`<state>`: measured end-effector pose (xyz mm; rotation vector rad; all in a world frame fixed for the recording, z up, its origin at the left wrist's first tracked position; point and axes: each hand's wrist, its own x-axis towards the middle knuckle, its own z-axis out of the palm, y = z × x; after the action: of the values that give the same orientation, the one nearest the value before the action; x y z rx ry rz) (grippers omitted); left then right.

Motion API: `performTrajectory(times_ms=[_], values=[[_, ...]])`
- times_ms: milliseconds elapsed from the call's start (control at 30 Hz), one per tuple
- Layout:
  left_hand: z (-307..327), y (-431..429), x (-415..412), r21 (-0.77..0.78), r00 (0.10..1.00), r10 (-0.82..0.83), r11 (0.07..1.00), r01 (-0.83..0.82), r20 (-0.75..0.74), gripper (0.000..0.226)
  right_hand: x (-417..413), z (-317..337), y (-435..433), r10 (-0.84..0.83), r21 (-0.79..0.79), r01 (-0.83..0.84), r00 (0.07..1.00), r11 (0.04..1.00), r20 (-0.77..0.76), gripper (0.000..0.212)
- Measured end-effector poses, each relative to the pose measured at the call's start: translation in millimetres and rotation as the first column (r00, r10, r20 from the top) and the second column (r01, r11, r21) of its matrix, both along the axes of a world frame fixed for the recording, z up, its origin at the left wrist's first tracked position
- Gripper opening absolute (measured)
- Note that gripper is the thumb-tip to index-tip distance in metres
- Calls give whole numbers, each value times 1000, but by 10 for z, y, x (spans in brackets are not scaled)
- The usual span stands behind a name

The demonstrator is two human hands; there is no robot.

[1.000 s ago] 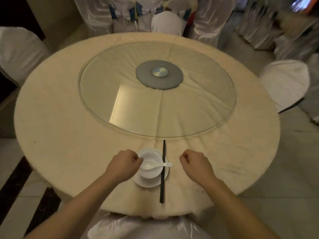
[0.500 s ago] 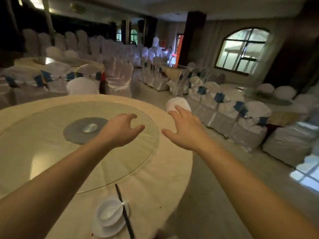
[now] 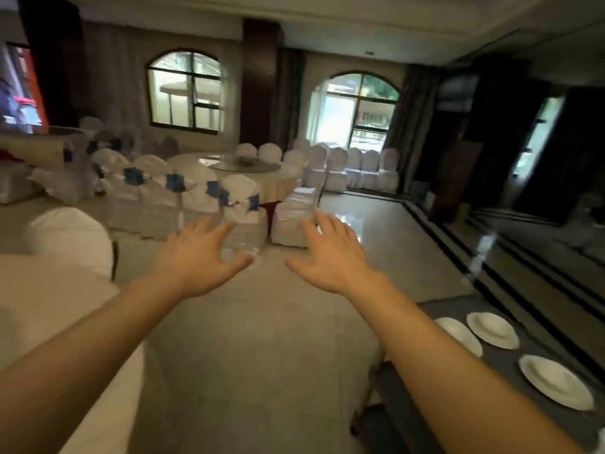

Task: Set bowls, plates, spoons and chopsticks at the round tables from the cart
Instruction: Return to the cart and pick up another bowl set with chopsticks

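Plates (image 3: pixel 555 381) on the cart (image 3: pixel 510 358), down by my right arm.
Three white plates lie flat on the cart, face up, in a row along its top. They are round, so they point no special way. My right hand (image 3: pixel 330 257) is nearer the cart; my left hand (image 3: pixel 196 260) is farther from it. Both hands are spread wide and hold nothing. I think I must turn right and reach down to the cart.
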<state>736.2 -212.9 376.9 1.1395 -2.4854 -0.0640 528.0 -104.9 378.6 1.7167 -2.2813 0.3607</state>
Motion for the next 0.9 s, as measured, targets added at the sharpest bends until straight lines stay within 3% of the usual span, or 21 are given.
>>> performTrajectory(times_ms=[200,400,600,900], values=[[-133,287,-1591,28,958,-282,959,281,44,84,-1265,-161,933,-333,39,331,942,943,36,85],[-333,794,-3050,56,866,-496,868,493,61,81,-2289,-375,1798,-573,77,568,815,819,83,87],[-604,1084,-4178,45,768,-619,783,621,165,81,-3044,-681,2374,-719,121,709,682,695,133,82],[-1163,1075,-5372,188,660,-717,696,693,225,80,-3843,-1197,2481,-799,190,778,566,599,203,80]])
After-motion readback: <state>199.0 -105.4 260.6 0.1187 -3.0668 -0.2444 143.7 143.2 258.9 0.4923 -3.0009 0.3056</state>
